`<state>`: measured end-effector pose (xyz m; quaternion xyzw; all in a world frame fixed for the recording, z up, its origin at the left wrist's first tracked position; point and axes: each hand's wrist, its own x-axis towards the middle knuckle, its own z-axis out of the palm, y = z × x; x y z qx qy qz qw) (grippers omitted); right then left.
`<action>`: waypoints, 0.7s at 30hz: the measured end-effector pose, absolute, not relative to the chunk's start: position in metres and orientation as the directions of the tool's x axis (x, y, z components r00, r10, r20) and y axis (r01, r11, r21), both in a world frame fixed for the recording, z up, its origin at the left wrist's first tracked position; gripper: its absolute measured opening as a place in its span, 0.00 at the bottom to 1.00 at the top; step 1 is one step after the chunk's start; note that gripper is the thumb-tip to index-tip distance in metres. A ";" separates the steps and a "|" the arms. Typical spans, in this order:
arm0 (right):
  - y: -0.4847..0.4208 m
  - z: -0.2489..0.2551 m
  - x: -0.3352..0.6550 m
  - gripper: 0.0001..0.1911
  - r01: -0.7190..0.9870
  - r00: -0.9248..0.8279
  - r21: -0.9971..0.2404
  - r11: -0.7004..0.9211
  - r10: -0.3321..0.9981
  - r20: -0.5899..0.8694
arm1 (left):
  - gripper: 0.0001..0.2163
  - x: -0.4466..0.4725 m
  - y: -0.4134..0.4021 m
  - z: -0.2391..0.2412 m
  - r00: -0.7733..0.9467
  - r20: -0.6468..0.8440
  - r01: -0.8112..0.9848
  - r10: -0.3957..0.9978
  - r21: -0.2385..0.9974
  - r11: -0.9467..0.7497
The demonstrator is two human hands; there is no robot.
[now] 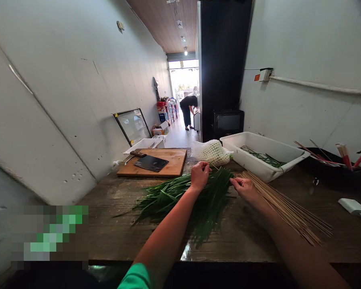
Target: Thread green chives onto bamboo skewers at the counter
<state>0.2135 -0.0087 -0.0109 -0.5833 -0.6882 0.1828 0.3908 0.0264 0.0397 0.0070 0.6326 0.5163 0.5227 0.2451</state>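
A bunch of garlic chives [210, 204] hangs fanned out over the wooden table, its ends pinched at the right by my right hand [243, 188]. My left hand [200, 176] is closed above the leaves, and a thin pale bamboo skewer [215, 166] sticks out from its fingers to the right. Beneath and left of that arm lies a loose pile of more garlic chives [161, 196]. Many bamboo skewers [284, 204] lie side by side on the table, just beyond and right of my right hand.
A cleaver [152, 162] rests on a cutting board [177, 162] at the back left. Behind my hands sits a white net bag [212, 151]. A white plastic tub [284, 158] holds some chives. Farther right are a black wok [325, 176] and a white adapter [353, 206]. A person [188, 110] bends over in the background.
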 end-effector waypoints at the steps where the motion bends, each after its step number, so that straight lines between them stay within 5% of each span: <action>1: -0.009 -0.011 0.213 0.25 0.660 -0.012 -0.710 0.247 0.948 0.319 | 0.07 0.026 0.040 0.007 -0.076 0.411 0.392 0.909 0.850 -0.351; 21: -0.010 -0.008 0.213 0.26 0.676 -0.024 -0.690 0.258 0.944 0.329 | 0.07 0.024 0.038 0.009 -0.030 0.445 0.458 0.895 0.802 -0.383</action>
